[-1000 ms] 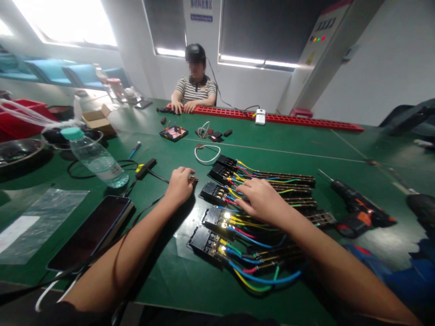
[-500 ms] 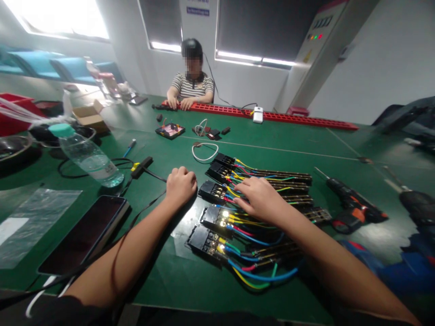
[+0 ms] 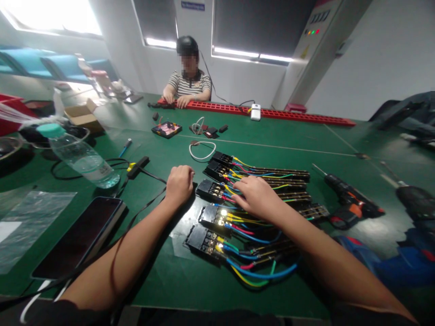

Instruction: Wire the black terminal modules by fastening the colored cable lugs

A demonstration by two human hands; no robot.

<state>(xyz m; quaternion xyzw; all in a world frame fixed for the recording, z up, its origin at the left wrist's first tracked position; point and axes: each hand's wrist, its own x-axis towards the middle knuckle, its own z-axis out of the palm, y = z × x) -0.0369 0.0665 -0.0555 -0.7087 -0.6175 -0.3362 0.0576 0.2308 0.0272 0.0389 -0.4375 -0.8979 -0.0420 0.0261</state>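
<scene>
Gripping or not, we can't tell for our left hand [image 3: 179, 184] or right hand [image 3: 257, 194], but the nearest box [image 3: 197, 237] looks wired, the middle box [image 3: 207, 188] maybe not fully.

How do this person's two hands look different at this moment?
The left hand is curled with its fingertips hidden, while the right hand shows its thumb and extended fingers. The left hand is close beside the left end of a black block; the right hand is over colored wires. Both are bare, backs toward the camera.
</scene>
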